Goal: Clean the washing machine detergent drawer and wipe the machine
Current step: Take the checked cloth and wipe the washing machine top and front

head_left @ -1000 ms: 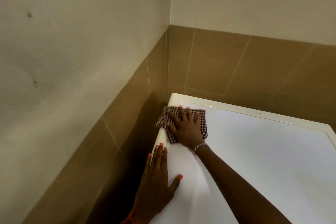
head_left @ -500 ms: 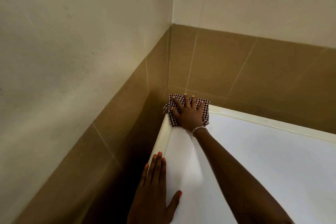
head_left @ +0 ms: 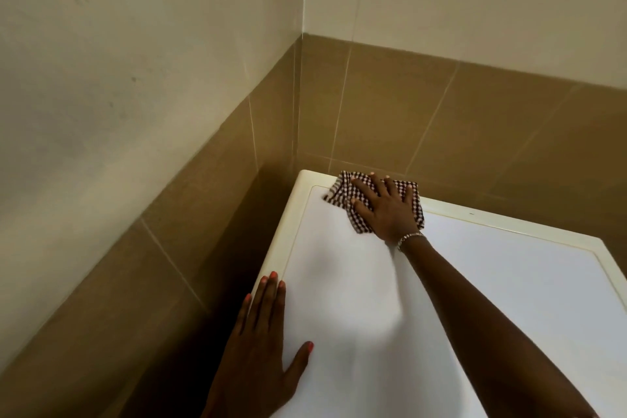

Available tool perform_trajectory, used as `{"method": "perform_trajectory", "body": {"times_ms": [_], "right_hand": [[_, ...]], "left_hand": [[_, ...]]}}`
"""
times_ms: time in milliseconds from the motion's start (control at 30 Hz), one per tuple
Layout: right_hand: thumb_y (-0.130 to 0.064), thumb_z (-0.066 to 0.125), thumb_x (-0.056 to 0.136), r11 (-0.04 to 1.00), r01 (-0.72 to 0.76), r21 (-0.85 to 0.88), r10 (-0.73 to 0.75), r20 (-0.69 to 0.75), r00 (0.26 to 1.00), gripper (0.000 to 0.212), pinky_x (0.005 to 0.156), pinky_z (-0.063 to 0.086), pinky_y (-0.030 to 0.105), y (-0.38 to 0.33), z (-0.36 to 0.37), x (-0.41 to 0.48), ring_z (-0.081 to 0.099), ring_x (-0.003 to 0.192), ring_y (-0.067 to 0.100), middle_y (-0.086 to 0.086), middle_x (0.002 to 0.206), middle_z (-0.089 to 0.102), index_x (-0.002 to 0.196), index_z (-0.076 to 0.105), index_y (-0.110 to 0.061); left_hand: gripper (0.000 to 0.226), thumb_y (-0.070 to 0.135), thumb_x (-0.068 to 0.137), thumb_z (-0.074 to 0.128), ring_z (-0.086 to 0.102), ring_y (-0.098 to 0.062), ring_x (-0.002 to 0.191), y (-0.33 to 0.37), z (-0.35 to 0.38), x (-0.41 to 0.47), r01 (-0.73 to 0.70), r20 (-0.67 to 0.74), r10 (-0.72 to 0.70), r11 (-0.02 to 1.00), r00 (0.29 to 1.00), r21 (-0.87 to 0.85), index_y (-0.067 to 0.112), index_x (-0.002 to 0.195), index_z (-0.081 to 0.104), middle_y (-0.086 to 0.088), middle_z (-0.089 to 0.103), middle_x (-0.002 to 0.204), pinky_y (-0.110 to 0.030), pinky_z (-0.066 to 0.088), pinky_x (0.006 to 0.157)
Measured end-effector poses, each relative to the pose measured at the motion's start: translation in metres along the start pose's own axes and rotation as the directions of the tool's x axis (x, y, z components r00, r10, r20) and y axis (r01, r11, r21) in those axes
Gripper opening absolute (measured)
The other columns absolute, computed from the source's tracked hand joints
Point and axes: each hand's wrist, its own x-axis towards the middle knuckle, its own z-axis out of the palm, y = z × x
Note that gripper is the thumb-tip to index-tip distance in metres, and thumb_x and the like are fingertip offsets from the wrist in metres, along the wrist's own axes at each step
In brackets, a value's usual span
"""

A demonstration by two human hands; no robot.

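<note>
Pressing the checked cloth (head_left: 342,195) along the machine top's (head_left: 509,282) rear edge, right hand (head_left: 386,210) fingers spread; left hand (head_left: 261,356) flat.

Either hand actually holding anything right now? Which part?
No grasp. The right hand lies flat, fingers spread, pressing the checked cloth onto the machine top near its rear edge. The left hand rests bare on the left edge.

Right hand (head_left: 386,210) flat with fingers spread, arm outstretched, left hand (head_left: 261,346) flat, palm down
</note>
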Motion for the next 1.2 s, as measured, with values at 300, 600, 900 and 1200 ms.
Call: {"method": "perform_trajectory", "body": {"times_ms": [300, 600, 900, 1200], "right_hand": [[-0.074, -0.005, 0.081, 0.945, 0.322, -0.06, -0.325, -0.044, 0.945, 0.077, 0.109, 0.015, 0.057, 0.026, -0.001, -0.063, 0.025, 0.141, 0.028, 0.0, 0.153, 0.028, 0.141, 0.031, -0.04], [-0.068, 0.011, 0.083, 1.0, 0.009, 0.029, -0.01, 0.037, 0.999, 0.069, 0.111, 0.001, 0.06, -0.008, 0.001, -0.095, 0.005, 0.145, 0.026, -0.003, 0.158, 0.011, 0.146, 0.013, -0.041], [-0.078, 0.008, 0.078, 0.988, 0.155, -0.02, -0.154, 0.035, 0.987, 0.068, 0.108, 0.0, 0.064, 0.019, -0.01, -0.19, 0.01, 0.145, 0.022, -0.014, 0.155, 0.015, 0.14, 0.019, -0.052], [-0.075, 0.016, 0.08, 0.985, 0.149, 0.083, -0.146, -0.032, 0.989, 0.069, 0.103, 0.009, 0.071, -0.064, 0.003, -0.273, 0.02, 0.141, 0.035, -0.002, 0.152, 0.031, 0.136, 0.04, -0.044]], "left_hand": [[0.083, 0.066, 0.09, 0.014, 0.043, -0.031, 0.131, 0.004, -0.011, -0.004, -0.024, -0.017, 0.025, 0.999, 1.0, 0.047, 0.002, 0.14, 0.034, -0.016, 0.042, 0.144, -0.047, 0.034, 0.104], [0.086, 0.061, 0.083, 0.022, 0.023, -0.029, 0.142, 0.007, -0.018, -0.008, -0.058, 0.005, 0.058, 0.998, 0.998, 0.018, 0.001, 0.145, 0.024, -0.017, 0.024, 0.152, -0.038, 0.014, 0.113], [0.089, 0.057, 0.078, 0.005, 0.008, -0.025, 0.146, 0.006, -0.019, -0.01, -0.072, 0.0, 0.072, 0.997, 0.997, 0.036, 0.002, 0.147, 0.014, -0.015, 0.011, 0.156, -0.034, 0.004, 0.117], [0.072, 0.044, 0.088, 0.018, 0.011, -0.023, 0.145, 0.003, -0.022, -0.008, -0.06, 0.008, 0.062, 0.987, 0.998, -0.147, -0.001, 0.146, 0.019, -0.015, 0.016, 0.156, -0.032, 0.005, 0.117]]}}
